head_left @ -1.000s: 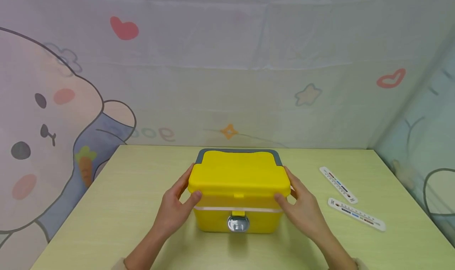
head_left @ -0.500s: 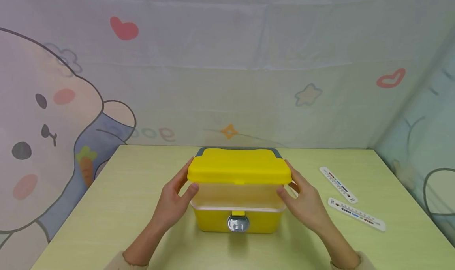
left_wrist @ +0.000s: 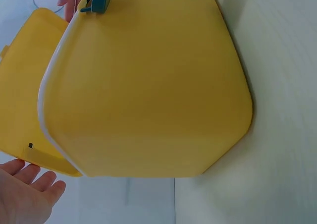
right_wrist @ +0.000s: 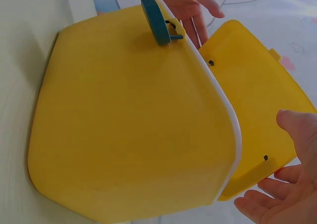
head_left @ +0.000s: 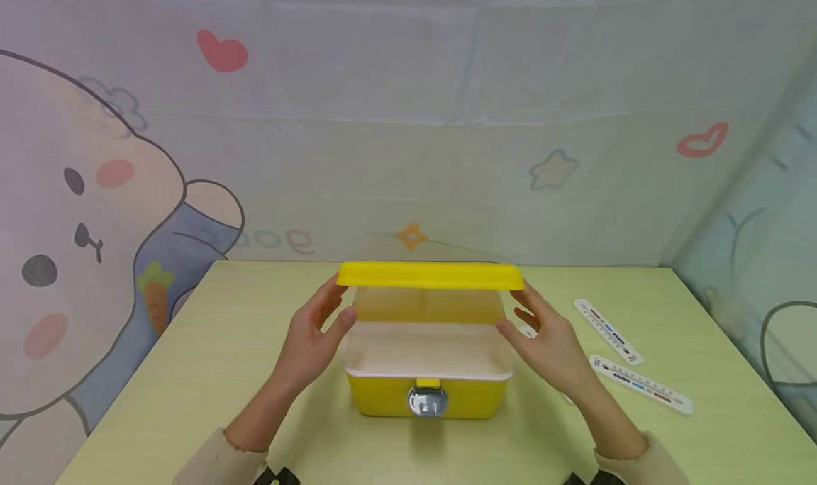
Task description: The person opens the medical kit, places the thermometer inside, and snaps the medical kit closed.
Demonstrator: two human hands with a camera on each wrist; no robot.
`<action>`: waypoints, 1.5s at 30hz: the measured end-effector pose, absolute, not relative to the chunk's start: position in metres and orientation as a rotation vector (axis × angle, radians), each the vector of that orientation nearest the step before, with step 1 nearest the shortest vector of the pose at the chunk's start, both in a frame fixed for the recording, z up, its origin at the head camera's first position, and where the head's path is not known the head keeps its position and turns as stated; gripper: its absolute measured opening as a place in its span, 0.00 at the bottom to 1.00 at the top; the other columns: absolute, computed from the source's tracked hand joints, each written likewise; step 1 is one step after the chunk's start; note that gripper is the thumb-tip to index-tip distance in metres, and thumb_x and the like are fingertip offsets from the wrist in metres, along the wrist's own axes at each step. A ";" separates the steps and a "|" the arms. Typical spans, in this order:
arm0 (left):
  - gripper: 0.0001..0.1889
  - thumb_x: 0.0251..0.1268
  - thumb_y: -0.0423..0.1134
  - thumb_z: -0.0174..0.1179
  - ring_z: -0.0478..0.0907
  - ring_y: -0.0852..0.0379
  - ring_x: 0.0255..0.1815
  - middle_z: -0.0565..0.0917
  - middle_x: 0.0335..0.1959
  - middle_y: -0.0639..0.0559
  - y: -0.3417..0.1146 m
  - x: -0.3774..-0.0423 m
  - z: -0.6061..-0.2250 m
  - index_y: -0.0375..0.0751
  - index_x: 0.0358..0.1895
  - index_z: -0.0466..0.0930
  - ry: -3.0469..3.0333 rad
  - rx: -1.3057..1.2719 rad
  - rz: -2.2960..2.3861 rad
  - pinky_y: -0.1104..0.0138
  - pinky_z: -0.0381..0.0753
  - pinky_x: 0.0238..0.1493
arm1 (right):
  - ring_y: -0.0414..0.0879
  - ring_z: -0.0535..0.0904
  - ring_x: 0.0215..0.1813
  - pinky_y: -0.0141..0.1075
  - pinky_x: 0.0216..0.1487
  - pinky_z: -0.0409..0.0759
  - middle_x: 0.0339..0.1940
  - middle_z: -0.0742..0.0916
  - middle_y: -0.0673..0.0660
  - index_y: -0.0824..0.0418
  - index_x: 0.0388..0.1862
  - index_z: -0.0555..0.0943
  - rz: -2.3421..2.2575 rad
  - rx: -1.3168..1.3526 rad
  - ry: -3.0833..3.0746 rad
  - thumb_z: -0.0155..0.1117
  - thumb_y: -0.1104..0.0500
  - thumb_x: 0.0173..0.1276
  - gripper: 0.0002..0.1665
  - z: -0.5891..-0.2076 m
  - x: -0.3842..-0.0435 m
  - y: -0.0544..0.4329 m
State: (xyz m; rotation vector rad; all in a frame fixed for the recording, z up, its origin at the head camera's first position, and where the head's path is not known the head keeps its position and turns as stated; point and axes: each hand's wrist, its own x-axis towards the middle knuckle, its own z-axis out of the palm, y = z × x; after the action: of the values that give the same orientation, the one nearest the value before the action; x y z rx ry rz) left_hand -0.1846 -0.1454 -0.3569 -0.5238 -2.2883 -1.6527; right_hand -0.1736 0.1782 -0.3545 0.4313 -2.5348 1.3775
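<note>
A yellow storage box [head_left: 383, 398] stands on the table with its yellow lid [head_left: 429, 275] raised. Its pale inside shows, and a shiny latch [head_left: 428, 401] hangs on the front wall. My left hand [head_left: 309, 347] has its fingers at the lid's left end, thumb held away from it. At the lid's right end are the fingers of my right hand [head_left: 550, 350], that thumb also apart. The left wrist view shows my left fingertips at the edge of the lid [left_wrist: 29, 90]. From the right wrist, my right fingers support the lid [right_wrist: 252, 85] along its edge.
Two flat white strips [head_left: 608, 331] with printed scales and coloured bands lie on the table [head_left: 210, 371] to the right. Bits of another white thing [head_left: 527, 331] peek out behind my right hand. A printed cloth [head_left: 383, 116] hangs behind the table.
The lid has swung up and back from low over the box, uncovering the inside. Both hands have risen slightly with it, and the box body has stayed in place.
</note>
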 end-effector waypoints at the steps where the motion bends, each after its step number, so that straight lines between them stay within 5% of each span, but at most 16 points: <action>1: 0.29 0.64 0.32 0.56 0.65 0.49 0.66 0.67 0.66 0.45 -0.146 -0.186 -0.356 0.38 0.68 0.60 -2.286 -0.521 -1.659 0.60 0.62 0.66 | 0.56 0.68 0.65 0.42 0.59 0.71 0.67 0.68 0.61 0.57 0.72 0.57 1.381 0.434 -2.534 0.62 0.54 0.63 0.41 -0.354 -0.175 0.179; 10: 0.27 0.64 0.37 0.56 0.64 0.49 0.66 0.68 0.65 0.42 -0.147 -0.201 -0.352 0.35 0.66 0.62 -2.252 -0.532 -1.693 0.61 0.62 0.66 | 0.55 0.67 0.66 0.40 0.58 0.72 0.70 0.66 0.59 0.57 0.73 0.55 1.397 0.462 -2.523 0.61 0.54 0.65 0.41 -0.347 -0.188 0.183; 26: 0.23 0.66 0.35 0.54 0.70 0.50 0.62 0.72 0.62 0.47 -0.146 -0.229 -0.348 0.44 0.64 0.67 -2.186 -0.543 -1.742 0.69 0.71 0.59 | 0.55 0.72 0.62 0.44 0.52 0.77 0.67 0.69 0.58 0.54 0.71 0.58 1.334 0.545 -2.427 0.61 0.61 0.64 0.39 -0.343 -0.215 0.187; 31: 0.23 0.65 0.32 0.54 0.71 0.48 0.61 0.72 0.61 0.46 -0.144 -0.234 -0.344 0.42 0.64 0.67 -2.169 -0.542 -1.759 0.71 0.73 0.56 | 0.54 0.74 0.60 0.41 0.50 0.78 0.65 0.72 0.57 0.51 0.71 0.59 1.305 0.540 -2.408 0.61 0.61 0.64 0.38 -0.346 -0.226 0.188; 38: 0.22 0.64 0.29 0.54 0.72 0.42 0.58 0.72 0.60 0.40 -0.137 -0.226 -0.329 0.33 0.62 0.68 -2.220 -0.471 -1.719 0.58 0.73 0.58 | 0.55 0.77 0.56 0.39 0.48 0.79 0.60 0.76 0.59 0.53 0.70 0.62 1.307 0.552 -2.358 0.61 0.64 0.63 0.37 -0.349 -0.239 0.190; 45: 0.22 0.63 0.28 0.55 0.74 0.41 0.56 0.74 0.57 0.38 -0.137 -0.235 -0.331 0.34 0.61 0.69 -2.219 -0.427 -1.738 0.66 0.76 0.54 | 0.59 0.77 0.54 0.46 0.49 0.78 0.59 0.75 0.64 0.58 0.70 0.61 1.325 0.537 -2.349 0.60 0.68 0.63 0.36 -0.352 -0.249 0.188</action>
State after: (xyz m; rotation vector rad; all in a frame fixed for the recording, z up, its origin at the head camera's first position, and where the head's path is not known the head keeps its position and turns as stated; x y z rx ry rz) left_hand -0.2347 -0.1370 -0.3310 -0.4271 -2.2191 -1.7381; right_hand -0.2493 0.1880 -0.3522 0.5367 -2.3487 1.3250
